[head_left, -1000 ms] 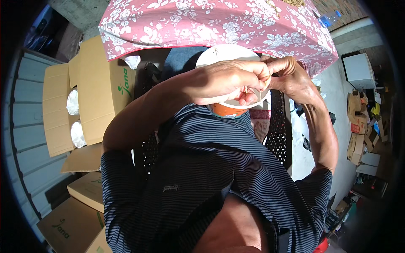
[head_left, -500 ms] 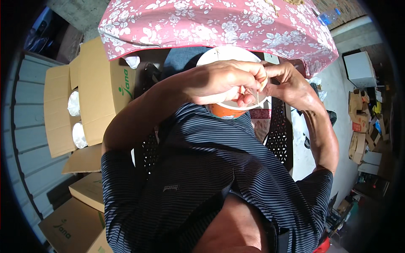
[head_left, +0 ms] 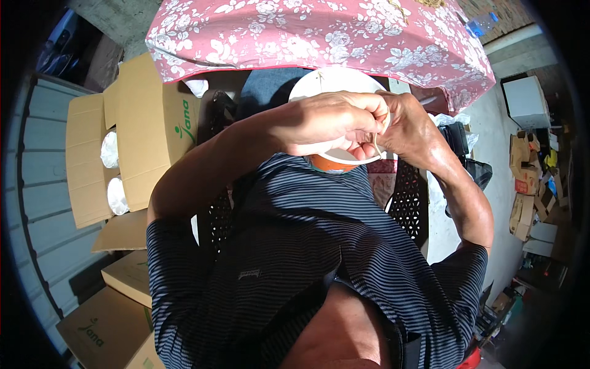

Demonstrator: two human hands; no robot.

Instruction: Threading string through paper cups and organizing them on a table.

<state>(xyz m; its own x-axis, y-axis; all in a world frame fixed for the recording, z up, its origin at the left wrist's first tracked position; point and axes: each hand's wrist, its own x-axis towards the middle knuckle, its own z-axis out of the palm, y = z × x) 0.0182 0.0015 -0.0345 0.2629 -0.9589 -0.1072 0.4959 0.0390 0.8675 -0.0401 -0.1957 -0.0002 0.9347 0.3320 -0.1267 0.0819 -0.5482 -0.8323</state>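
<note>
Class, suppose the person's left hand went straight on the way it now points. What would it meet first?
Probably the right hand, just beyond the fingertips of the left hand; depth and contact are hard to judge.

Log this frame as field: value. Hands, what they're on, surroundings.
Left hand: fingers pinched on a thin pale strand
Right hand: meets the left fingers; fingertips hidden
Strand: short length hangs below the fingers
Container: bucket under the hands, white inside, orange outside
Ahead: pink tablecloth with white flowers
Left side: open cardboard box
Right side: white box on the floor
</note>
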